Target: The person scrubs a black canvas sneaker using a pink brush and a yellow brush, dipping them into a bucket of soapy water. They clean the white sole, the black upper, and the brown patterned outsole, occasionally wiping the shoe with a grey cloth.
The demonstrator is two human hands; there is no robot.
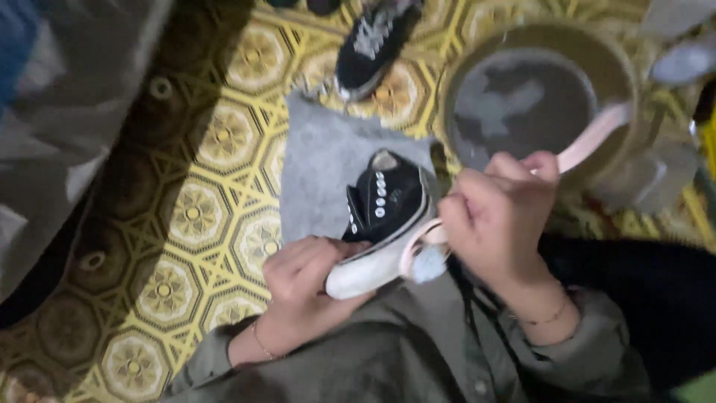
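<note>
From the head camera, the person's left hand [298, 272] is curled around the white rubber toe of a small black high-top sneaker [384, 205], gripping it just above their lap. The right hand [496, 220] is closed around the handle of a pink brush [589, 145], its bristle end pressed against the sneaker's white sole edge. The sneaker hangs over the near edge of a grey cloth [321, 160] spread on the yellow patterned floor [201, 216]. Just beyond the right hand sits a round basin [619, 56] of murky water, the brush handle crossing its near rim. A second black sneaker [373, 41] lies on the floor past the cloth's far edge.
</note>
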